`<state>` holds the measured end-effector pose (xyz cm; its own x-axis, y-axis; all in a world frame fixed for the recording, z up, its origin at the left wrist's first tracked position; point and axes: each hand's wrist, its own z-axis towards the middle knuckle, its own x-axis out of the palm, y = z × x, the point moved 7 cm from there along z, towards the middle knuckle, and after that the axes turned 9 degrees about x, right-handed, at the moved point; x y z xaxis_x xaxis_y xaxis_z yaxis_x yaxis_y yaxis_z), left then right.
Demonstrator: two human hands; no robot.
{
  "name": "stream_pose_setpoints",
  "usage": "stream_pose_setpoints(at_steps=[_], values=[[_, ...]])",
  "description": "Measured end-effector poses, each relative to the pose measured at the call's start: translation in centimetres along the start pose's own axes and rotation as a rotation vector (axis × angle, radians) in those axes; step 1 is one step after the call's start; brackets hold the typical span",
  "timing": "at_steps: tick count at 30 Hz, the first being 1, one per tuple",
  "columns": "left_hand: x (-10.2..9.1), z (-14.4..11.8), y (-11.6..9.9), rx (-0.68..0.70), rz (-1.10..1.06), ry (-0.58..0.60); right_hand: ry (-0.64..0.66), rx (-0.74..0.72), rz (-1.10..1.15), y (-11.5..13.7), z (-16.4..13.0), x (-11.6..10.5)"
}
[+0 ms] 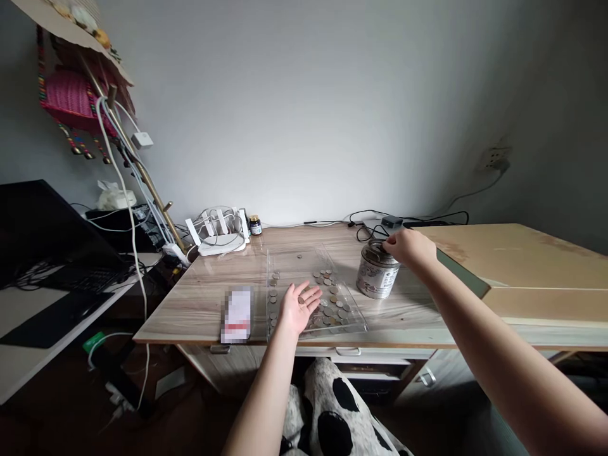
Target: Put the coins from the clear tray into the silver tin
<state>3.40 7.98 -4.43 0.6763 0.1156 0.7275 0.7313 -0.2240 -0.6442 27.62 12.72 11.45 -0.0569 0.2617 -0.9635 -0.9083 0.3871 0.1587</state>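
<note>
My left hand (298,309) is held palm up above a clear plastic tray (350,303), its fingers stretched out and apart. A small round coin (301,300) shows by the thumb; whether it rests on the hand or lies beyond it I cannot tell. Several loose coins (327,281) are spread over the tray, in a left column and a larger group at the right. To the right of the tray stands a printed metal tin (377,273), upright. My right hand (409,248) is at the tin's top rim, fingers closed downward; what they pinch is hidden.
A phone-shaped blurred item (237,315) lies left of the tray. Behind are a white router (222,242) and a small dark jar (255,225). Black cables (365,233) run behind the tin. A large tan board (532,253) takes up the right side. A laptop (52,234) stands far left.
</note>
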Motion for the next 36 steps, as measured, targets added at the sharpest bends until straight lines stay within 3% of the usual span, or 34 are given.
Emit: stream_pose_setpoints(at_steps=[4, 7, 12, 16, 18, 20, 24, 27, 32, 34, 36], values=[[-0.1, 0.0, -0.1, 0.01, 0.002, -0.015, -0.067, -0.004, 0.021, 1.1, -1.4, -0.2], [-0.2, 0.0, 0.0, -0.004, -0.007, -0.04, -0.147, -0.215, 0.152, 4.1, -4.7, -0.1], [-0.5, -0.1, 0.0, -0.003, -0.026, -0.137, 0.13, -0.779, 0.201, 11.8, -13.9, 5.9], [-0.6, 0.0, -0.1, 0.013, -0.015, -0.121, 0.153, -0.847, 0.171, 14.4, -16.5, 8.6], [-0.1, 0.1, 0.0, 0.0, -0.003, -0.024, 0.157, -0.821, 0.174, 14.2, -15.6, 8.1], [0.3, 0.1, 0.3, -0.027, 0.034, 0.039, 0.129, -0.751, 0.205, 12.8, -13.4, 6.2], [0.3, -0.1, 0.3, -0.014, 0.158, 0.031, -0.091, -0.358, 0.324, 6.5, -5.9, 0.3], [0.7, -0.2, 0.2, -0.013, 0.205, 0.051, -0.121, -0.147, 0.18, 2.6, -1.8, -1.3], [0.7, -0.5, 0.3, -0.014, 0.263, 0.052, 0.035, -0.136, -0.054, 1.3, -0.1, 0.2], [0.5, -0.5, 0.3, 0.011, 0.331, 0.035, -0.011, -0.149, -0.044, 1.6, -0.6, 0.0], [0.4, 0.0, -0.3, 0.085, 0.468, 0.015, -0.146, -0.208, 0.029, 2.8, -1.7, -0.5]])
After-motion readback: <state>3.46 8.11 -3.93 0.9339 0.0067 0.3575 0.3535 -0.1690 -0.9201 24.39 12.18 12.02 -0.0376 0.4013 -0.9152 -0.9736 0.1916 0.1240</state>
